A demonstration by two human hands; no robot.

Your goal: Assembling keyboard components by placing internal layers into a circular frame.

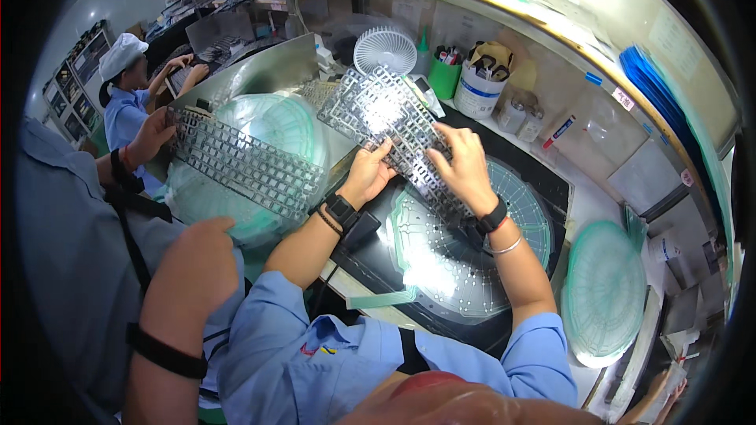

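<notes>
My left hand [368, 176] is closed on the near edge of a keyboard plate [386, 110], a thin silvery panel full of key cutouts. Its thumb lies on top, and some fingers are hidden beneath. At the plate's right side, my right hand [463, 167] grips the edge with its thumb bent over the face. The plate is tilted and glares brightly in the middle. Under it lies a round clear sheet [449, 267] with a pale green edge and small dots, on a black work surface [512, 149].
Close on the left, a co-worker's hand holds another keyboard plate [244, 161] over round green-clear sheets [303, 122]. A stack of such sheets [605, 291] stands at right. Behind are a white tub [476, 93], a green pen cup [444, 79] and a white ribbed basket [384, 51].
</notes>
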